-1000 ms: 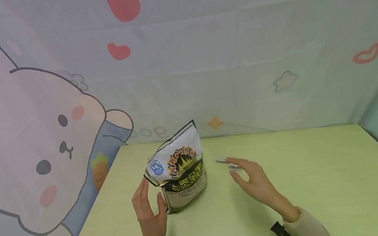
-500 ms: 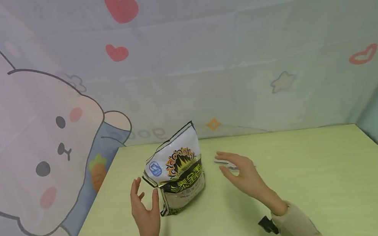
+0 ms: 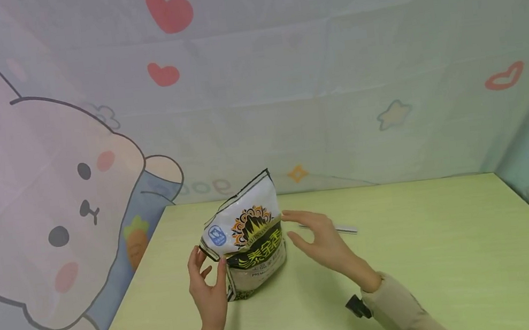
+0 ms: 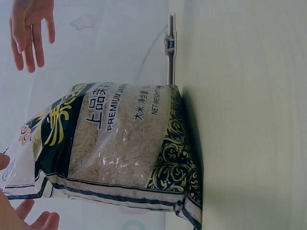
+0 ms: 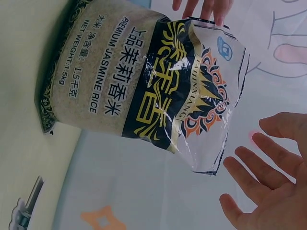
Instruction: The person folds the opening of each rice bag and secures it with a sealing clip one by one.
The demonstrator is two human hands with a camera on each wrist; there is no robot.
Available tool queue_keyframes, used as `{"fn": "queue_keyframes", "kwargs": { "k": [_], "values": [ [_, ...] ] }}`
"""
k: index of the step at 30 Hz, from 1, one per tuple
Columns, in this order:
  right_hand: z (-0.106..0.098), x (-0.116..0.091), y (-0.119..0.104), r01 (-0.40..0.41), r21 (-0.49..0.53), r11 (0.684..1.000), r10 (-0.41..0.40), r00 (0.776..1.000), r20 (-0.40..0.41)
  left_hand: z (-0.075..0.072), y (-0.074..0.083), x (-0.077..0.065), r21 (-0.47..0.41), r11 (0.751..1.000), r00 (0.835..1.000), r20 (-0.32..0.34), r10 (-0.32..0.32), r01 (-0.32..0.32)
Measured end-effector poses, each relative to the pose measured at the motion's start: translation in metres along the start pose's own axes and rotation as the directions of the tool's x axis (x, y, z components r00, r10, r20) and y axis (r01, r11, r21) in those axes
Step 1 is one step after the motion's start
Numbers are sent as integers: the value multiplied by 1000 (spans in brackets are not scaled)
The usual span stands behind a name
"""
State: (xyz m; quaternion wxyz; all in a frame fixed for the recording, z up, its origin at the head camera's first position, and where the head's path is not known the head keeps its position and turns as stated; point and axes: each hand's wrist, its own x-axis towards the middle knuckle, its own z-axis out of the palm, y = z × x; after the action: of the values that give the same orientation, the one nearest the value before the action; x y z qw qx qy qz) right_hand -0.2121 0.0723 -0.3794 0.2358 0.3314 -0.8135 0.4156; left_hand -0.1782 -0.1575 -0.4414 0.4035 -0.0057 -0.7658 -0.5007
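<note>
The right hand (image 3: 323, 239) has moved closer to the rice bag (image 3: 256, 246), and the left hand (image 3: 209, 292) nearer too. The bag stands between them; both hands are spread, the right apart from it, but I can't tell if the left touches its corner. A thin grey stick (image 3: 347, 229) lies partly hidden behind the right hand.

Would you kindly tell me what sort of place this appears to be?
Probably a staged recording corner: a printed cartoon backdrop hangs behind a pale green table bearing a rice bag.
</note>
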Motion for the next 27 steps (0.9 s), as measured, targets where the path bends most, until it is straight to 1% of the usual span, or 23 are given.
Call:
{"fn": "queue_keyframes", "kwargs": {
  "k": [2,6,11,14,16,18,22,25,27],
  "values": [
    [2,3,0,15,-1,1000,-15,1000,9,-1,2,0,-27,999,1000,10,-17,18],
    [6,10,0,48,-14,999,-48,998,31,-2,5,2,-74,997,999,29,-30,32],
    [10,19,0,51,-23,998,-50,997,58,-2,3,4,-100,995,999,27,-20,22],
    [13,25,-1,66,-13,998,-65,996,64,-2,2,6,-138,990,999,32,-32,36],
    [14,29,-3,85,2,996,-85,994,61,-3,1,7,-173,982,997,46,-69,76],
    [16,32,-5,104,9,995,-104,993,55,-4,2,8,-207,969,991,63,-121,132],
    [21,38,-8,115,3,993,-115,992,47,-6,4,9,-235,940,969,91,-231,247],
    [24,42,-9,120,3,993,-120,992,50,-7,7,10,-244,923,955,99,-281,297],
    [26,46,-10,129,10,992,-130,991,46,-7,7,10,-247,917,949,101,-297,313]
  ]
}}
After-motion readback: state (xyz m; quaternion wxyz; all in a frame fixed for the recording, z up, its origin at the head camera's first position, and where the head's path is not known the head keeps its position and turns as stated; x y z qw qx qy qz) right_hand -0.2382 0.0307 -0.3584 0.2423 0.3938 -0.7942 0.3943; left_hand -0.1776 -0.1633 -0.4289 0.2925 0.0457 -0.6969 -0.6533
